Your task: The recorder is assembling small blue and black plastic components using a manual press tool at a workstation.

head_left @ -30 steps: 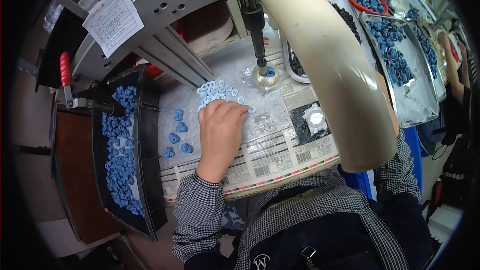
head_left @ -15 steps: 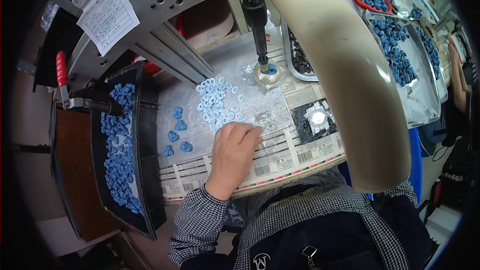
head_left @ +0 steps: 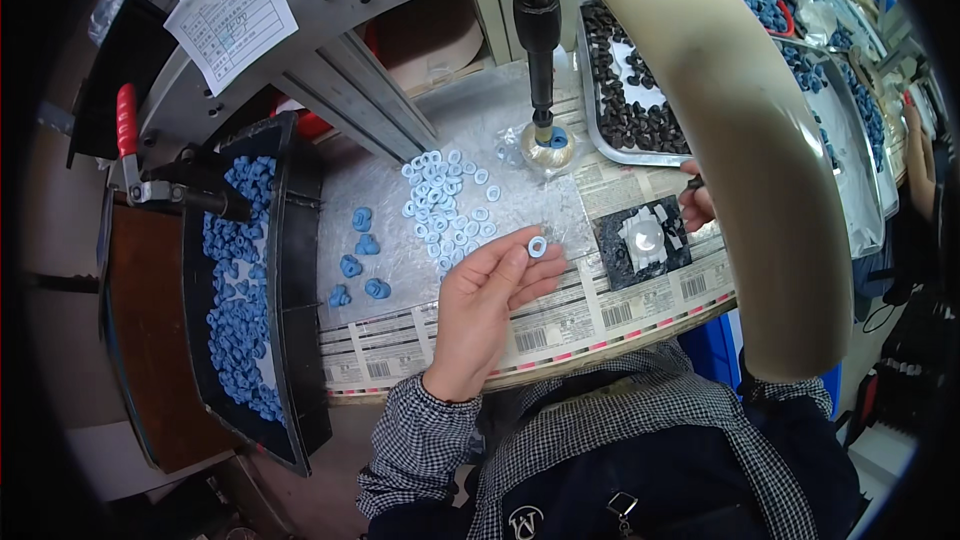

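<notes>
Black bin (head_left: 303,340) is lining the worktop's (head_left: 400,342) left edge | blue pieces (head_left: 367,244) are lying spaced apart | left hand's (head_left: 478,298) fingers are pinching a pale-blue ring (head_left: 537,239) in open room before the black pad (head_left: 613,252) | right hand (head_left: 699,205), partly behind a pipe (head_left: 765,170), is gripping a small dark piece (head_left: 695,182) near the pad's far-right corner

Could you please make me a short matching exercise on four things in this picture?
1. left hand
2. dark pieces
3. lever handle
4. paper sheet

A. red
B. white, at the upper left
C. holding a pale blue ring
D. in a metal tray

Pairs: 1-C, 2-D, 3-A, 4-B
</notes>
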`<control>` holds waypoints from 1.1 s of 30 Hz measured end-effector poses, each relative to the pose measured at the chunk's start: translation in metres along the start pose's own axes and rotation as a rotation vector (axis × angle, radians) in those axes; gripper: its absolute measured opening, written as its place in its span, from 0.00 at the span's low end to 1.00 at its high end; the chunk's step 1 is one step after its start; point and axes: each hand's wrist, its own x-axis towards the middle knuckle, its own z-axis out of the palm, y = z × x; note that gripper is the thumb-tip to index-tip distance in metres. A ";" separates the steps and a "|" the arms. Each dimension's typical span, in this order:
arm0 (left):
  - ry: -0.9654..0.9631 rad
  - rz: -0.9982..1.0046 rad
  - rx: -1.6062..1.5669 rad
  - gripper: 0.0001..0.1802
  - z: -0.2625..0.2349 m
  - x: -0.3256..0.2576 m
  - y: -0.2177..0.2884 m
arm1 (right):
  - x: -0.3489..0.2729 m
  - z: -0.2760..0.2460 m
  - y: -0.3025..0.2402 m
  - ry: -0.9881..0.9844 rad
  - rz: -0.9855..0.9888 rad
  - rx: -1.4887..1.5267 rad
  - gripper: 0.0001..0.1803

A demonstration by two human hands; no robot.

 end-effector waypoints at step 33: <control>-0.095 0.144 -0.120 0.09 0.032 -0.001 -0.012 | -0.015 0.065 0.016 -0.183 -0.217 -0.239 0.15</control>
